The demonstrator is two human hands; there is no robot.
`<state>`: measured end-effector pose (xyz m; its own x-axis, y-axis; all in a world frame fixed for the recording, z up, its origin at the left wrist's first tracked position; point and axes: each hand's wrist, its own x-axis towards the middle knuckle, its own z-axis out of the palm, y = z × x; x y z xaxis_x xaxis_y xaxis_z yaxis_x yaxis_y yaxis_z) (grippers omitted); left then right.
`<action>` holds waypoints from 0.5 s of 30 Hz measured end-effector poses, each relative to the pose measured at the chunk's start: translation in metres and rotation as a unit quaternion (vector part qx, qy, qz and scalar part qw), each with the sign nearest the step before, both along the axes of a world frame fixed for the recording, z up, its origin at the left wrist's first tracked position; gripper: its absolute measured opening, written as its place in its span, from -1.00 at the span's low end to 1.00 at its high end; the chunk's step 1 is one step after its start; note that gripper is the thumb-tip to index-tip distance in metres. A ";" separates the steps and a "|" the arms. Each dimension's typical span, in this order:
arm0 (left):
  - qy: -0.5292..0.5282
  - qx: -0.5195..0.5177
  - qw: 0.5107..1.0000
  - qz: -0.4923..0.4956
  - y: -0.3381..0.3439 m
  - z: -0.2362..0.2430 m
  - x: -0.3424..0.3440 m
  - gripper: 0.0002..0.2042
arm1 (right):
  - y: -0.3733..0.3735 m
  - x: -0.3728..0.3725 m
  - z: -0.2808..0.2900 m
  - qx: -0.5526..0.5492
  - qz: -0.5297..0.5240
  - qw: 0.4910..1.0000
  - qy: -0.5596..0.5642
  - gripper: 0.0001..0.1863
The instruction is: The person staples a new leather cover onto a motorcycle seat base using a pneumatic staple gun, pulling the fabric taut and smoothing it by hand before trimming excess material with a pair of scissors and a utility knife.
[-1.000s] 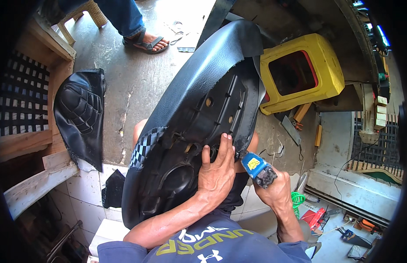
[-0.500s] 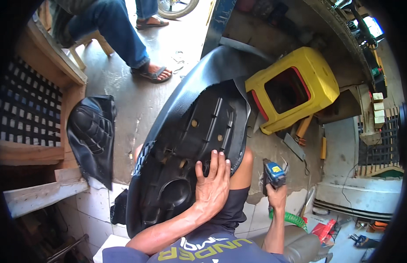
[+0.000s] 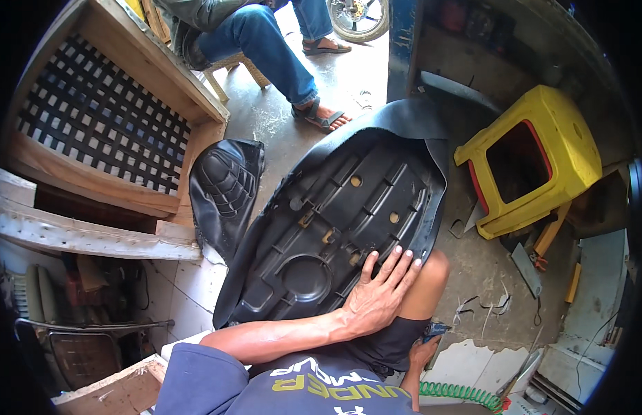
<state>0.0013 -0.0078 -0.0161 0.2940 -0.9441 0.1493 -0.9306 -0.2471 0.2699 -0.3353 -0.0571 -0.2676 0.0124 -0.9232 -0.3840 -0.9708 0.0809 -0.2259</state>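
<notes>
A motorcycle seat (image 3: 314, 228) rests upside down across my lap, its black plastic base facing up. The loose edge of its black cover (image 3: 397, 121) stands up around the far end and the sides. My left hand (image 3: 379, 294) lies flat on the right part of the base, fingers spread, holding nothing. Low beside my right thigh, my right hand (image 3: 422, 354) is closed round a blue staple gun (image 3: 440, 328). Only part of this tool shows; my leg hides some of it. A green coiled air hose (image 3: 462, 394) runs near that hand.
A quilted black seat cover (image 3: 227, 187) lies left of the seat, beside a wooden frame (image 3: 189, 111) with woven black straps. A yellow plastic stool (image 3: 497, 207) lies on its side at right. Ahead sits another person in jeans (image 3: 265, 52). Thin scraps (image 3: 483, 304) litter the floor.
My view has swung left, so the surroundings sit further right. The right hand with the staple gun has dropped back beside my thigh. The seat's base faces up more fully; my left hand stays on it.
</notes>
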 end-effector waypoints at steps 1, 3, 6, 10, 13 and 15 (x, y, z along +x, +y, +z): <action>-0.012 0.000 1.000 -0.002 0.001 0.002 0.001 -0.27 | 0.003 -0.003 -0.006 0.016 0.012 1.000 -0.012 -0.06; -0.002 -0.001 1.000 -0.008 0.002 0.005 0.003 -0.25 | 0.005 -0.007 -0.015 0.021 0.020 0.999 -0.023 -0.03; 0.042 -0.006 0.999 0.001 0.003 0.008 0.003 -0.16 | 0.002 -0.010 -0.026 0.007 0.033 0.999 -0.004 0.01; 0.093 -0.029 0.995 0.010 0.010 0.010 0.004 -0.06 | -0.007 -0.013 -0.025 0.038 0.008 0.999 0.002 0.05; 0.099 -0.035 0.994 -0.001 0.013 0.011 0.005 -0.07 | -0.013 -0.015 -0.022 0.041 0.006 0.999 0.001 0.09; 0.093 -0.024 0.995 -0.006 0.015 0.011 0.005 -0.07 | -0.016 -0.016 -0.021 0.066 -0.005 0.998 -0.004 0.07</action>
